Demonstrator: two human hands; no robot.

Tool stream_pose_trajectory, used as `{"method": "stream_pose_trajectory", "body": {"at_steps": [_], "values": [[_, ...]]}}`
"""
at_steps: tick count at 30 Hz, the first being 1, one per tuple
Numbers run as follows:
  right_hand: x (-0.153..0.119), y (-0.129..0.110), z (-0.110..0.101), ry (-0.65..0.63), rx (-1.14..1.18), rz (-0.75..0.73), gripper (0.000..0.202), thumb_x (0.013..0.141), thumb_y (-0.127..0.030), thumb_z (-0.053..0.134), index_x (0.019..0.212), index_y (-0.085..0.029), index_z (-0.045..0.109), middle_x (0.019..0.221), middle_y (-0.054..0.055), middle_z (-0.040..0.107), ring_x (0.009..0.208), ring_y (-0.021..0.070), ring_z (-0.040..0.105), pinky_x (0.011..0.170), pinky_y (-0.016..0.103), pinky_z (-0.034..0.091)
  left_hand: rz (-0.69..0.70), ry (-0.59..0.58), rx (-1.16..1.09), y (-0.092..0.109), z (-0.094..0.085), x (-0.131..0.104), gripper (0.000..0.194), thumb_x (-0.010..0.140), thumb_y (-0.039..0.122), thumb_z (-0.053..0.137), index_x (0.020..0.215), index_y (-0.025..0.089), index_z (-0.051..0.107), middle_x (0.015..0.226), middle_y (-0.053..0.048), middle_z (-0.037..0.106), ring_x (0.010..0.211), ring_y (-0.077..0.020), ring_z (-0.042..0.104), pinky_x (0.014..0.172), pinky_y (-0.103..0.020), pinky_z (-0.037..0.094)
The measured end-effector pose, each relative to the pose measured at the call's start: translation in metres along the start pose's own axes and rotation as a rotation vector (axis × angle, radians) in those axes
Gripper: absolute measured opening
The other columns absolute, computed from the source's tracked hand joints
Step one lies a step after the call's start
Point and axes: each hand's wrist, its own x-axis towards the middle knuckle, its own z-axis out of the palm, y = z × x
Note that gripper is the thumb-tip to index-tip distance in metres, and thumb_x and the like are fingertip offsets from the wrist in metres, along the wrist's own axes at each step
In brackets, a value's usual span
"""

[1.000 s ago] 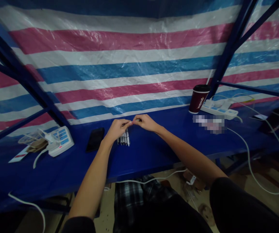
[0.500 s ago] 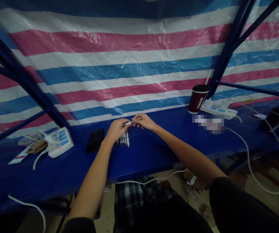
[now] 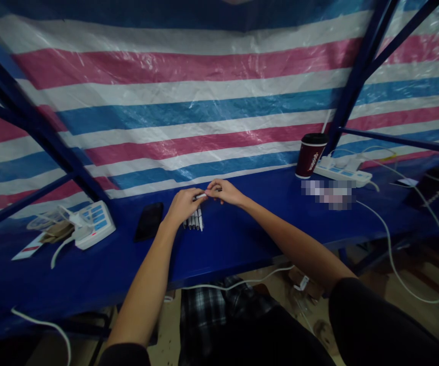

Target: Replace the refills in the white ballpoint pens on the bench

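Observation:
Above the blue tabletop, my left hand (image 3: 183, 204) is closed around the white barrel of a pen (image 3: 201, 195), held roughly level. The fingers of my right hand (image 3: 226, 192) are pinched at the pen's right end. Something dark shows between those fingers, too small to make out. Several white-and-dark pens (image 3: 194, 221) lie side by side on the table just below my left hand, which hides their far ends. A black phone (image 3: 148, 221) lies flat to the left of that hand.
At left a white power strip (image 3: 96, 226) with plugs and cables sits on the blue table (image 3: 234, 244). Toward the right stand a dark red cup with a straw (image 3: 311, 156), another power strip (image 3: 343, 175) and a blurred-out item (image 3: 328, 193). A striped sheet (image 3: 204, 112) hangs behind.
My right fingers have moved slightly left, closer to my left hand, covering the dark end of the pen that showed before. The pens on the table have not moved.

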Motion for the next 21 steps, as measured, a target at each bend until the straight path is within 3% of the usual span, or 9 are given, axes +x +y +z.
{"method": "stream_pose_trajectory", "body": {"at_steps": [3,8,14,17,21], "values": [[0.0007,0.0020,-0.0006,-0.033,-0.032,0.022,0.018,0.086,-0.029,0.070,0.095,-0.016,0.061,0.078,0.003,0.070,0.061,0.0120,0.060,0.044,0.018,0.043,0.016,-0.013,-0.005,-0.0021,0.0011,0.0005,0.024,0.096,0.039,0.060,0.106,0.026,0.078,0.105,-0.005,0.078,0.096,-0.0239,0.071,0.084,-0.032,0.050],[0.0003,0.0031,-0.0015,0.034,-0.120,-0.063,0.026,0.077,-0.024,0.078,0.098,-0.016,0.066,0.084,0.002,0.072,0.061,0.0103,0.059,0.050,0.019,0.044,0.001,-0.009,-0.084,-0.0065,0.0019,0.0005,0.028,0.098,0.041,0.058,0.109,0.026,0.079,0.107,-0.004,0.079,0.097,-0.0241,0.072,0.085,-0.032,0.049],[-0.0010,-0.0001,-0.0022,-0.096,-0.020,0.048,0.023,0.091,-0.036,0.065,0.087,-0.014,0.070,0.080,0.008,0.074,0.059,0.0128,0.060,0.043,0.020,0.042,0.006,0.002,-0.113,-0.0087,0.0003,-0.0004,0.026,0.096,0.041,0.061,0.105,0.026,0.080,0.103,-0.004,0.080,0.094,-0.0239,0.072,0.083,-0.031,0.048],[-0.0001,-0.0002,-0.0031,-0.039,-0.033,0.004,0.016,0.084,-0.030,0.070,0.087,-0.014,0.072,0.078,0.006,0.072,0.060,0.0126,0.059,0.042,0.020,0.042,0.006,-0.004,-0.122,-0.0091,0.0000,-0.0001,0.025,0.095,0.040,0.061,0.103,0.026,0.080,0.103,-0.004,0.079,0.094,-0.0235,0.072,0.081,-0.030,0.046],[-0.0009,-0.0002,-0.0030,0.028,-0.020,-0.042,0.023,0.075,-0.024,0.077,0.095,-0.016,0.070,0.080,0.003,0.071,0.062,0.0131,0.060,0.043,0.020,0.044,-0.039,-0.051,-0.125,-0.0079,-0.0016,-0.0010,0.030,0.097,0.042,0.057,0.095,0.023,0.081,0.082,-0.003,0.077,0.071,-0.0192,0.067,0.069,-0.029,0.043]]}}
